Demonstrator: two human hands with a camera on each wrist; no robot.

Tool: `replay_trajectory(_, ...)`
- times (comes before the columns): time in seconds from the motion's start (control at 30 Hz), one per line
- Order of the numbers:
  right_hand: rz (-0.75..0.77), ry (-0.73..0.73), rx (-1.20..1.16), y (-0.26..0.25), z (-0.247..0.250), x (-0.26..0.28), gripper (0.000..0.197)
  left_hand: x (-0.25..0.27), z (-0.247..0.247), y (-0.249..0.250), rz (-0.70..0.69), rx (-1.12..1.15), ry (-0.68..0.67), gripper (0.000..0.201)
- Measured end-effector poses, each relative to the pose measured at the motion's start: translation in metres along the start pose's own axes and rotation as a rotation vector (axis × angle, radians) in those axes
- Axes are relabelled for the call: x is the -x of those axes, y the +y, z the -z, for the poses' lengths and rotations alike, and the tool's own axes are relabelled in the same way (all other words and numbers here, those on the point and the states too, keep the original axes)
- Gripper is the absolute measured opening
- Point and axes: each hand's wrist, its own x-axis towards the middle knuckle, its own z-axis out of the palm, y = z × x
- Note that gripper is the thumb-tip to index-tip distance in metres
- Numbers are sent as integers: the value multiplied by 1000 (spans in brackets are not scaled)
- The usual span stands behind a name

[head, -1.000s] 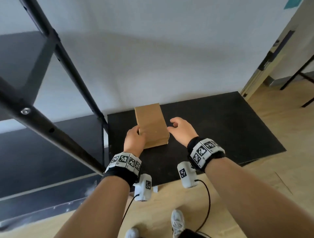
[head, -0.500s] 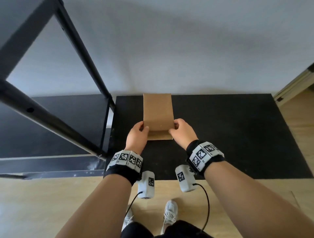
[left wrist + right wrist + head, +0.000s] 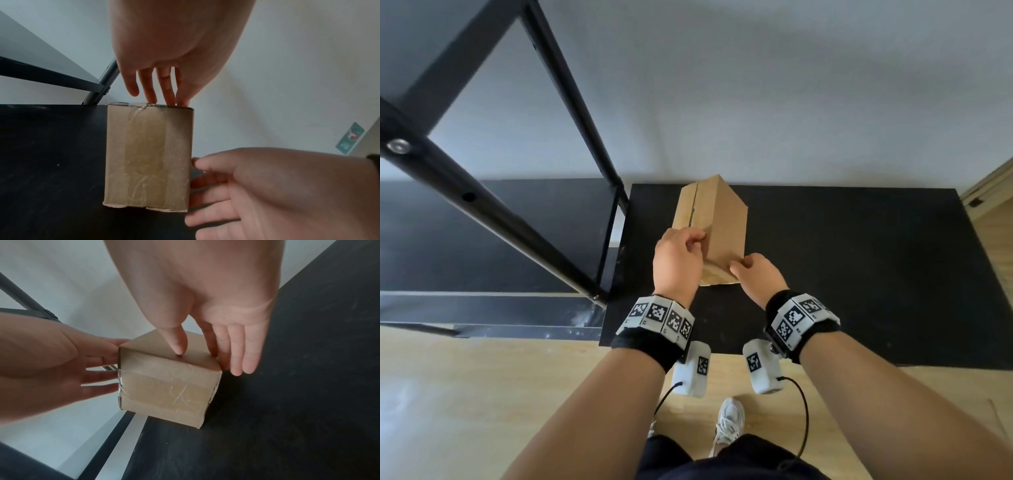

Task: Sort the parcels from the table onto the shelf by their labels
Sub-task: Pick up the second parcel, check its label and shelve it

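Observation:
A plain brown cardboard parcel (image 3: 722, 226) sits on the black table (image 3: 859, 274), tipped so a taped seam face turns up and to the left. No label shows on any visible face. My left hand (image 3: 678, 263) grips its upper left face near the close end, fingers bent over the seam. My right hand (image 3: 756, 277) pinches the near right corner. In the right wrist view its thumb presses the top face of the parcel (image 3: 166, 386) and its fingers (image 3: 236, 353) lie along the right side. The left wrist view shows the parcel's taped end (image 3: 148, 155).
A black metal shelf frame (image 3: 571, 102) stands at the left, close to the table's left edge, with a dark lower board (image 3: 482, 233). A white wall runs behind. Wooden floor and my shoes (image 3: 729, 421) are below.
The parcel lay flat with a plain face up and a hand at each side of its near end. It has rolled to the right, showing the seam face, and my left hand rose onto it.

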Motion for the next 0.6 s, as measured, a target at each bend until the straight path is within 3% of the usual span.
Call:
replay_trajectory(0.1,38,44,-7,-2,9,0,39,0,-5,-2,48,-19,-37,35)
replay_trajectory(0.3,123,141,-149,-5,23,7,43,4,-13,2,219,52,-200,67)
replay_trajectory(0.6,173,116,-104,2,12,11,41,10,-11,-8,273,129,-125,60)
